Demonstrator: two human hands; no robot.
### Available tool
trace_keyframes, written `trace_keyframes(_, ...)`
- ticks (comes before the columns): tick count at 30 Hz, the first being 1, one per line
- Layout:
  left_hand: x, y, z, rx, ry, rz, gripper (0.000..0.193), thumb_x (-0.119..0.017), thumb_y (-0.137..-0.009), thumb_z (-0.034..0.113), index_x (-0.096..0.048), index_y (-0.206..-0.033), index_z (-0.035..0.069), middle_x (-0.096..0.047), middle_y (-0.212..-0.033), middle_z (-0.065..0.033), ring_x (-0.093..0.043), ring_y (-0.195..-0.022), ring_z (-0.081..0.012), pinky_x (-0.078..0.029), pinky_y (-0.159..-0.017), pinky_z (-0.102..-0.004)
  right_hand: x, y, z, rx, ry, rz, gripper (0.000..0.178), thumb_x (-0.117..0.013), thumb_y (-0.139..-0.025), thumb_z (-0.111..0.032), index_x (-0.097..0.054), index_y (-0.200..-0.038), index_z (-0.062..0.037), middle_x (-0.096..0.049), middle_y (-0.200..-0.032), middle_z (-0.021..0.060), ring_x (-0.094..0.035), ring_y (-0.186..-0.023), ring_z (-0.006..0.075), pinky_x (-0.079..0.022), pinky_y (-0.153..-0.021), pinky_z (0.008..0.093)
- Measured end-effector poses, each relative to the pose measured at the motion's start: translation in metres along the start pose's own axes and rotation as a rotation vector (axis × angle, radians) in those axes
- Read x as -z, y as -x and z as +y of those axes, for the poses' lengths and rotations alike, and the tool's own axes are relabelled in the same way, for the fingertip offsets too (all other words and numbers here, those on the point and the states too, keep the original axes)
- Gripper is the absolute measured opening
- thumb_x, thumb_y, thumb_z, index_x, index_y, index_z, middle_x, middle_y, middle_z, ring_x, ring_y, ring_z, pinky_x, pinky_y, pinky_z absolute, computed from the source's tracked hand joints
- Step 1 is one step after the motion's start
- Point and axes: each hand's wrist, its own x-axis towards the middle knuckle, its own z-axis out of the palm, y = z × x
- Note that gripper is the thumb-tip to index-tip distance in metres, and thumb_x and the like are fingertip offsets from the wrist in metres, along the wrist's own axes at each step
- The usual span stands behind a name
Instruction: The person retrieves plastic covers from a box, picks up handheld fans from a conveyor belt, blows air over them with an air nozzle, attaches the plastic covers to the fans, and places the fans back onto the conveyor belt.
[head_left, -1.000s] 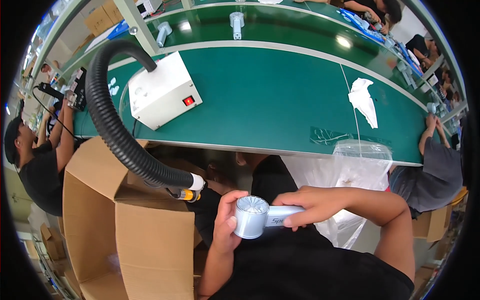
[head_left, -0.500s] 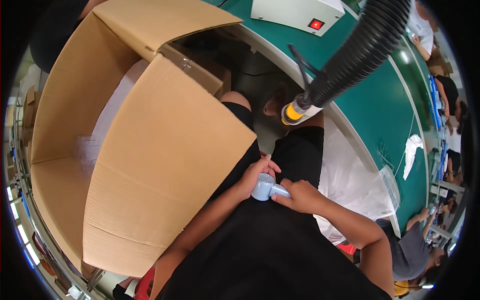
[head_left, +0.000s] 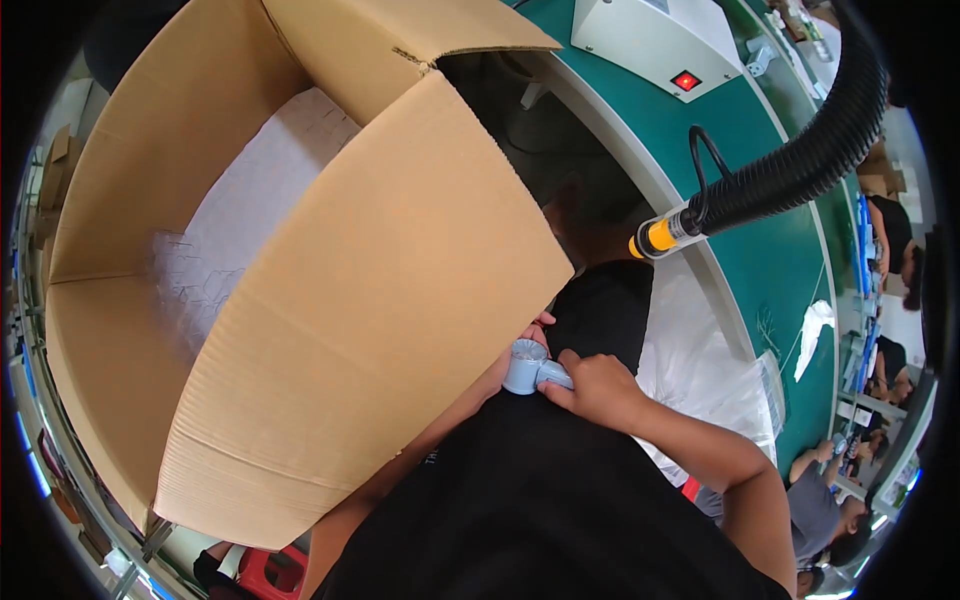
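A small light-blue handheld device (head_left: 522, 372) with a round, clear-topped head and a short handle is held just above my lap. My right hand (head_left: 603, 390) is closed around the handle, with the thumb along its near side. At the left of the round head, my left hand (head_left: 538, 332) cups it, fingers curled past its far side. The flap of a large cardboard box covers much of that hand and its forearm.
The open cardboard box (head_left: 390, 270) stands at my left, holding clear plastic and a whitish sheet (head_left: 270, 170). A black corrugated hose (head_left: 790, 180) with a yellow tip hangs ahead at right. On the green table (head_left: 660, 100) sits a white unit (head_left: 650, 40) with a lit red switch. White plastic bags (head_left: 690, 330) hang beside my leg.
The view has shifted, so the box flap now covers more of my left hand and forearm. The hose tip appears farther right. Both hands stay on the light-blue device.
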Motion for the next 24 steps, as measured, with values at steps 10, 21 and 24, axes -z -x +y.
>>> trace_keyframes(10,-0.027,-0.002,0.024,0.117,0.067,-0.020,0.055,-0.032,-0.099,0.049,-0.055,-0.115,0.001,-0.061,-0.076,-0.0094,-0.060,-0.070,-0.0155,-0.047,-0.068,-0.0274,0.032,0.024,0.027,0.043,-0.232,-0.197,0.053,-0.062,-0.089,-0.045,-0.053,-0.121,-0.0039,-0.069,-0.085,0.0165,-0.069,-0.079,0.0289,-0.053,-0.074,0.0372)
trace_keyframes(21,-0.061,-0.016,0.056,0.174,0.354,-0.261,0.061,-0.026,-0.099,0.048,-0.052,-0.124,-0.001,-0.061,-0.076,-0.0157,-0.062,-0.073,-0.0248,-0.051,-0.073,-0.0336,0.071,0.081,0.078,0.484,-0.960,-0.244,0.044,-0.055,-0.098,-0.017,-0.047,-0.141,-0.0096,-0.069,-0.100,0.0099,-0.068,-0.088,0.0148,-0.054,-0.074,0.0271)
trace_keyframes(24,-0.072,-0.021,0.058,0.231,0.297,-0.280,0.061,-0.025,-0.100,0.047,-0.053,-0.124,-0.001,-0.062,-0.077,-0.0155,-0.062,-0.074,-0.0256,-0.051,-0.074,-0.0344,0.076,0.086,0.082,0.531,-0.947,-0.291,0.040,-0.054,-0.099,-0.016,-0.051,-0.138,-0.0100,-0.067,-0.099,0.0095,-0.067,-0.084,0.0141,-0.055,-0.074,0.0281)
